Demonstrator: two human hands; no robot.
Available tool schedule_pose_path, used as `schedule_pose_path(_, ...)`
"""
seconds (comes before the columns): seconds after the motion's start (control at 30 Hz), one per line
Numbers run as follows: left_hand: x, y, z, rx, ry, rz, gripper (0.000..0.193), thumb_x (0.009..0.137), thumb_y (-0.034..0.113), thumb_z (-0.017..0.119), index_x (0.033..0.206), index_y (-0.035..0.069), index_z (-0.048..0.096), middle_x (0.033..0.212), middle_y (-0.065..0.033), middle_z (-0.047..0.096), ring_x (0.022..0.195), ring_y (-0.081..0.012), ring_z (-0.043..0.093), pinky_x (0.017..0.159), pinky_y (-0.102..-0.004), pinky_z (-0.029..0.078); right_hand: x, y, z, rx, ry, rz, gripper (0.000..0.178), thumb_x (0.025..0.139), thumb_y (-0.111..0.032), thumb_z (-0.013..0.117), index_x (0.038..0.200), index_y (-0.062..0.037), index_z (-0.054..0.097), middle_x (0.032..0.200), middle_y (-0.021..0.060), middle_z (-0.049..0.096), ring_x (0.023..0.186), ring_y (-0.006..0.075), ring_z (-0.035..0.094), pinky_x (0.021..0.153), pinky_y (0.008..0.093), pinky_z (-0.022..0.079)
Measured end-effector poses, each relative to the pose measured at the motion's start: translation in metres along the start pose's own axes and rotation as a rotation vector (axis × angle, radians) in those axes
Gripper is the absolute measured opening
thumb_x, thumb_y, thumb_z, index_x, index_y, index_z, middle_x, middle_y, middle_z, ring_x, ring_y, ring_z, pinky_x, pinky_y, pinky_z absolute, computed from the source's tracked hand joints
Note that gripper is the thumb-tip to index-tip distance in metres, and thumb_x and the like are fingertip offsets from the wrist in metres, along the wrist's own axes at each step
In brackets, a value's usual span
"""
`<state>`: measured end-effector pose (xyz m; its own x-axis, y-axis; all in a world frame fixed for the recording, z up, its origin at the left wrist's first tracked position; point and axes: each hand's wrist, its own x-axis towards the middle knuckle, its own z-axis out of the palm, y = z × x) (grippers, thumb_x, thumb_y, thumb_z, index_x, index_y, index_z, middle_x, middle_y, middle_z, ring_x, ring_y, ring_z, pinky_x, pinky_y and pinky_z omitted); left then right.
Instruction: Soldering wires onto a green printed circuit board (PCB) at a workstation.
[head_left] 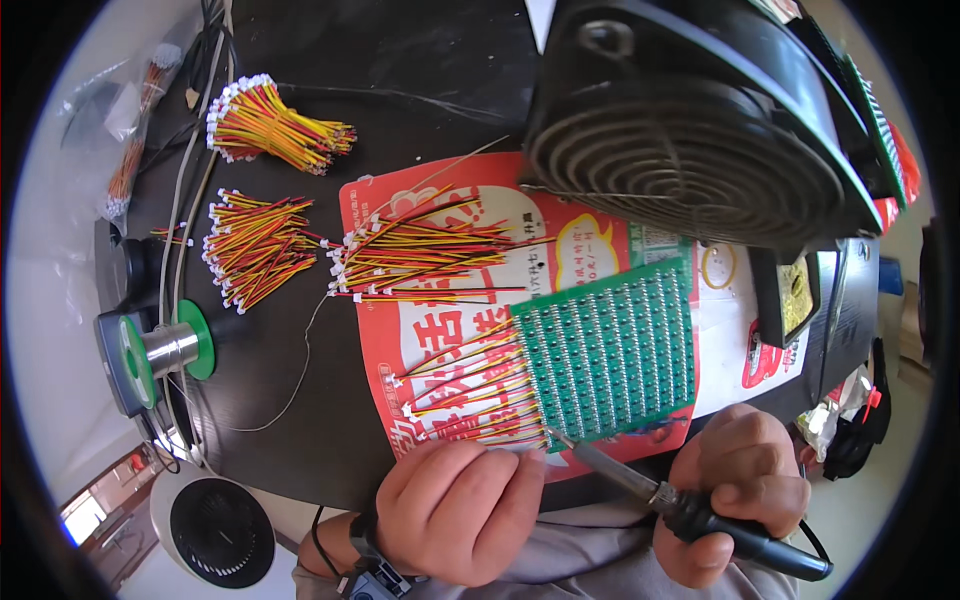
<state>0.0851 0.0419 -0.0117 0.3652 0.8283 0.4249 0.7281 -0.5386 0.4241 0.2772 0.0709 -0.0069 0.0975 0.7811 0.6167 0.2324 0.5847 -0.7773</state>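
Observation:
A green circuit board (610,350) with rows of small parts lies on a red and white printed sheet. Along its left edge runs a row of red, black and yellow wires (470,400), with white connectors on their far ends. My right hand (735,495) is wrapped round a soldering iron (690,510), its tip at the board's lower left corner. Close to that tip, the fingertips of my left hand (460,510) are pinched together at the lowest wires; what they hold is hidden. Loose connector wires (430,250) lie on the sheet above the board.
A black fan (690,130) with a round grille stands at the upper right, beside a holder with a yellow sponge (797,300). At the left are a wire pile (260,245), a wire bundle (275,125) and a solder spool (170,350). Cables cross the table's left side.

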Motion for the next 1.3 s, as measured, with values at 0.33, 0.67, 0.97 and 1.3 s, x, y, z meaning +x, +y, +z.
schedule_pose_path(0.33, 0.01, 0.003, -0.007, 0.072, -0.114, 0.085, 0.018, 0.072, 0.008, 0.07, 0.09, 0.004, 0.071, 0.081, -0.0018, 0.057, 0.071, -0.0163, 0.058, 0.056, -0.0276, 0.048, 0.015, 0.003, -0.015, 0.044, -0.071, -0.083, 0.034, 0.084, -0.032, 0.065, 0.084, -0.0039, 0.047, 0.056, 0.0005, 0.041, 0.043, 0.0112, 0.038, 0.038, 0.0253, 0.025)
schedule_pose_path(0.67, 0.01, 0.01, -0.009, 0.031, 0.037, 0.083, 0.019, 0.063, 0.0, 0.07, 0.082, 0.002, 0.07, 0.077, -0.0048, 0.061, 0.063, -0.0195, 0.058, 0.051, -0.0304, 0.046, 0.01, -0.002, -0.028, -0.03, -0.036, -0.089, 0.035, 0.085, -0.031, 0.066, 0.091, -0.0017, 0.046, 0.064, 0.0064, 0.045, 0.049, 0.0143, 0.043, 0.042, 0.0275, 0.035)
schedule_pose_path(0.97, 0.036, -0.04, -0.053, 0.089, 0.19, -0.381, 0.04, 0.074, -0.003, 0.067, 0.114, -0.001, 0.061, 0.097, -0.0158, 0.063, 0.088, -0.0341, 0.06, 0.076, -0.04, 0.048, 0.009, -0.008, -0.051, -0.207, 0.234, -0.114, 0.049, 0.09, -0.048, 0.06, 0.093, -0.0009, 0.047, 0.06, 0.0048, 0.039, 0.048, 0.0124, 0.037, 0.04, 0.0256, 0.026)
schedule_pose_path(1.3, 0.032, -0.055, -0.051, -0.124, 0.348, -0.535, 0.02, 0.081, -0.011, 0.055, 0.097, -0.005, 0.064, 0.086, -0.012, 0.057, 0.073, -0.0191, 0.056, 0.065, -0.0283, 0.046, 0.047, 0.003, -0.096, -0.662, 0.238, -0.258, 0.034, 0.096, -0.031, 0.057, 0.115, -0.0052, 0.046, 0.077, 0.0109, 0.05, 0.066, 0.0199, 0.047, 0.058, 0.0319, 0.039)
